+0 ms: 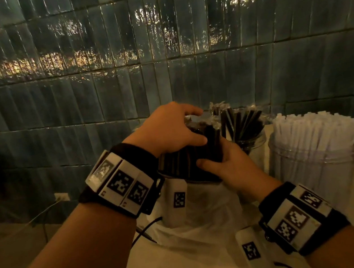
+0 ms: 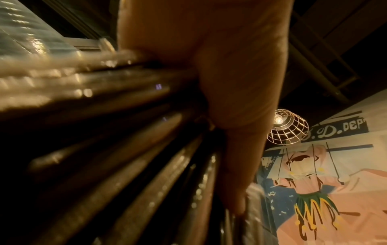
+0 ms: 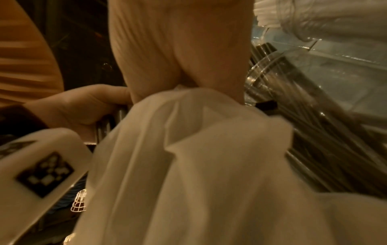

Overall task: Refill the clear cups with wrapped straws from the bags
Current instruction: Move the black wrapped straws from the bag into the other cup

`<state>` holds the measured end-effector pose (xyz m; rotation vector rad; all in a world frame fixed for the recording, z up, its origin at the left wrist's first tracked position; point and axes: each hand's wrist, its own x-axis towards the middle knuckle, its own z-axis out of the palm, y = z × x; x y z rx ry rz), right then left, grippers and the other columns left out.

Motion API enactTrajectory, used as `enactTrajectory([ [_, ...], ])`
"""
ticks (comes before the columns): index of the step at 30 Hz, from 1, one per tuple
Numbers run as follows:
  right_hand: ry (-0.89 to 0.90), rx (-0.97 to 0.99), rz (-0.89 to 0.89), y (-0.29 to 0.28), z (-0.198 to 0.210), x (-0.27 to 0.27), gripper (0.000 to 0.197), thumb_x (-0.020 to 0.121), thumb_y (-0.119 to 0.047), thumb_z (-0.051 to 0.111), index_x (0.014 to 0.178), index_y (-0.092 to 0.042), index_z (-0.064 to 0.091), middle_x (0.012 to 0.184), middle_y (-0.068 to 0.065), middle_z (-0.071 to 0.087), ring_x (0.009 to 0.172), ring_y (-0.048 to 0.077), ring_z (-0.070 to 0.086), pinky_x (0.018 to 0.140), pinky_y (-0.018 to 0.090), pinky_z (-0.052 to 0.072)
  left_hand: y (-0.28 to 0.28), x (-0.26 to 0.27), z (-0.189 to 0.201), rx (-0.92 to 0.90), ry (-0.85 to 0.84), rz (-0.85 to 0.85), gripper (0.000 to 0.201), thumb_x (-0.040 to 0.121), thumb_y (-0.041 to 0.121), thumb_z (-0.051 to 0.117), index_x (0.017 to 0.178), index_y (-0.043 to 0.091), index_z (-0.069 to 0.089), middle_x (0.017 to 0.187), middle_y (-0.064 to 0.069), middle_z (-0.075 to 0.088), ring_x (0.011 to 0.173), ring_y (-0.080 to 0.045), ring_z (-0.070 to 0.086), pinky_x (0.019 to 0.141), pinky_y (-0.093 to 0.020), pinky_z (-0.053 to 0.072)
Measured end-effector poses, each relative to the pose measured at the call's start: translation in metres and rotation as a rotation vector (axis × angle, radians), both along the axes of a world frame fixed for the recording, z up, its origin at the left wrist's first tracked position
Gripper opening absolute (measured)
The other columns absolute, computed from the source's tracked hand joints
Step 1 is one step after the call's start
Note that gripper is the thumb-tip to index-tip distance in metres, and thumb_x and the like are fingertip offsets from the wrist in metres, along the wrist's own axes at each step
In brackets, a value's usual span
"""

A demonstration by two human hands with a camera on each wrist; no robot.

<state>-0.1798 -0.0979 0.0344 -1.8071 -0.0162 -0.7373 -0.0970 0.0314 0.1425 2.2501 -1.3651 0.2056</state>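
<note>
**Dark straws gripped over the bag**

Teal tiles [image 1: 92,89] back our desk [image 1: 170,265]. Mural lettering reads "D. DEP" [image 2: 343,128]. Our left hand [image 1: 168,130] and right hand [image 1: 231,164] curl fingers around the black straw bundle [image 1: 189,157], above the white bag [image 1: 204,211], left of both clear cups [image 1: 317,156].

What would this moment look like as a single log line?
left hand: grips black straws | right hand: grips same bundle, over white bag | black cup: part full | white cup: full

black wristbands [image 1: 133,162], white coded tags [image 1: 121,181]
</note>
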Motion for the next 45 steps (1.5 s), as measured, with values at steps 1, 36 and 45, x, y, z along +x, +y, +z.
enactTrajectory([
  [1,0.002,-0.003,-0.013,-0.001,0.0,0.001,0.041,0.083,-0.01,0.068,0.117,-0.029,0.055,0.112,-0.007,0.066,0.105,0.008,0.063,0.088,0.026,0.053,-0.001,0.002,0.0,0.009,0.011,-0.008,0.068,0.069,0.038,0.079,0.131,0.034,0.052,0.135,0.003,0.052,0.116,-0.017,0.052,0.091,-0.03,0.046],
  [36,0.142,0.144,-0.055,-0.017,-0.013,-0.002,0.027,0.084,-0.01,0.068,0.107,-0.021,0.063,0.1,-0.003,0.071,0.089,0.01,0.068,0.075,0.024,0.055,-0.019,-0.007,-0.004,0.274,-0.111,0.191,0.002,0.08,0.043,0.06,0.08,0.042,0.058,0.124,0.008,0.048,0.11,-0.023,0.05,0.098,-0.059,0.032],
  [45,0.222,-0.134,-0.108,-0.024,0.009,-0.015,0.016,0.085,-0.012,0.065,0.094,-0.025,0.062,0.087,-0.01,0.067,0.084,0.003,0.064,0.069,0.018,0.05,-0.014,-0.008,-0.004,0.266,-0.093,0.168,0.017,0.08,0.042,0.059,0.093,0.036,0.067,0.121,0.008,0.051,0.109,-0.02,0.05,0.1,-0.058,0.033],
])
